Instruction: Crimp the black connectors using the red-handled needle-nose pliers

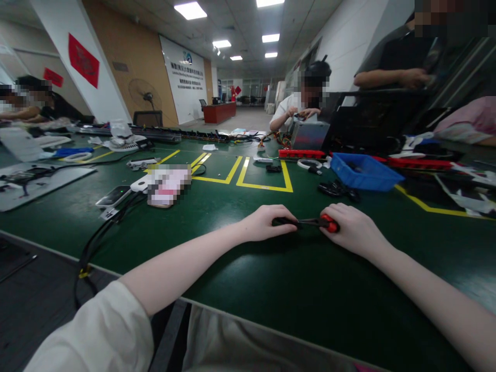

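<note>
Both my hands are over the green tabletop in front of me. My right hand [349, 227] is closed around the red and black handle of what looks like a screwdriver [330, 223]. Its thin dark shaft points left toward my left hand. Between the thumb and fingers of my left hand [269, 222], a small black part [282, 221] is pinched. The shaft meets this part or lies right against it; I cannot tell which. My fingers hide much of the black part, so its kind does not show.
A blue bin [366, 173] stands beyond my right hand, with coiled black cables [337, 189] beside it. A phone [169, 186], a white device [113, 197] and black cables [101, 226] lie left. Across the table a person [298, 106] works at a metal box [310, 135].
</note>
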`<state>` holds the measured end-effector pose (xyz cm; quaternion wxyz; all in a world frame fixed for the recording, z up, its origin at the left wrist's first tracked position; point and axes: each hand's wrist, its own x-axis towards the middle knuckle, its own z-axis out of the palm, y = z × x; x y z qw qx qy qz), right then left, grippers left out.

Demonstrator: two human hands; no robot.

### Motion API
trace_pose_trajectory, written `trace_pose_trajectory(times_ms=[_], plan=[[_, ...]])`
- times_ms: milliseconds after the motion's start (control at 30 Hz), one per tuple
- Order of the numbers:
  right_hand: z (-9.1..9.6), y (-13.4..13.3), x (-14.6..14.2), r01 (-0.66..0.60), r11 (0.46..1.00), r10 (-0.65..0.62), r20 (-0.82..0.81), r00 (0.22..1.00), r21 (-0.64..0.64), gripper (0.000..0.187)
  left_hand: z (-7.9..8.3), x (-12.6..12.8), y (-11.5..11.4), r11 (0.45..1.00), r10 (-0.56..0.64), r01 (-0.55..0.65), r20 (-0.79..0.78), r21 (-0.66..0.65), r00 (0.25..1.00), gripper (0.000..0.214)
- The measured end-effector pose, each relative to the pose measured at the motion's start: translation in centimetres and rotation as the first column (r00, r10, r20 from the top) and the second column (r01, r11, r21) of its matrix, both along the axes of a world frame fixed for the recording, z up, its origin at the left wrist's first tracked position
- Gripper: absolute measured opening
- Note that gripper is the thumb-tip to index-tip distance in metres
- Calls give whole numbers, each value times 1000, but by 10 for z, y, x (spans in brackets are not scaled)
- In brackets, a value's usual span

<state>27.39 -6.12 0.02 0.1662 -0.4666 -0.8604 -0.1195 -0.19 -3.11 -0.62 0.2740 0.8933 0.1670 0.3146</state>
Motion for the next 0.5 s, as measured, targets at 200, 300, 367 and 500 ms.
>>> trace_pose_trajectory(times_ms=[200,300,367,500], plan=[[1,-1,-2,-13,999,11,27,1000,49,12,-7,-2,9,985,133,-114,-151,126,980,23],[2,-2,-3,-27,996,25,32,999,81,12,-7,-2,8,973,204,-175,-207,153,957,22],[3,-3,-3,-35,994,32,32,999,103,13,-7,-2,7,967,232,-199,-229,157,945,22],[4,-7,-6,-48,992,50,-14,999,119,11,-7,-2,4,959,265,-228,-244,170,933,22]])
